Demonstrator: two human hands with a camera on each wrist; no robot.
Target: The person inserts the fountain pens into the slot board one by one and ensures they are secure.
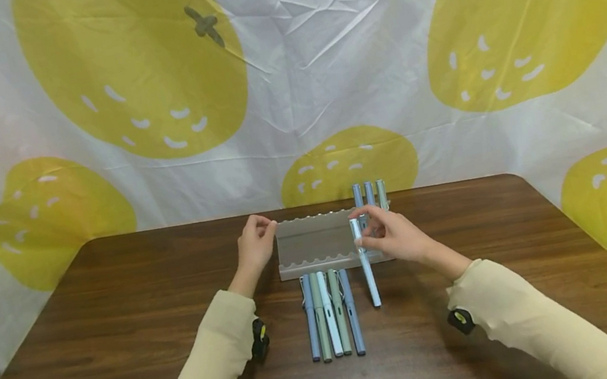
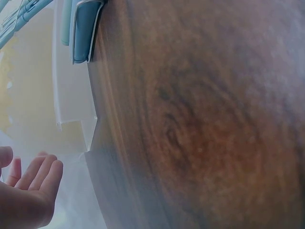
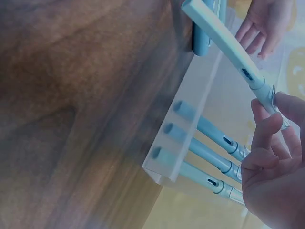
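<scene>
My right hand (image 1: 394, 236) pinches a light-blue pen (image 1: 366, 266) by its clip end between thumb and fingers. The pen tilts over the front edge of a clear pen holder (image 1: 317, 267) with scalloped rails, its free end pointing toward me. Three pens (image 3: 209, 157) lie in the holder's right-hand slots, partly hidden by the right hand in the head view. At the holder's left end is my left hand (image 1: 256, 249), its fingertips close to the back corner. In the left wrist view, the fingers (image 2: 38, 174) of that hand are fairly straight and grip nothing.
In front of the holder, several blue, green and light-blue pens (image 1: 329, 313) lie side by side on the brown wooden table (image 1: 126, 356). A white cloth with yellow fruit prints (image 1: 297, 82) hangs behind the table's far edge.
</scene>
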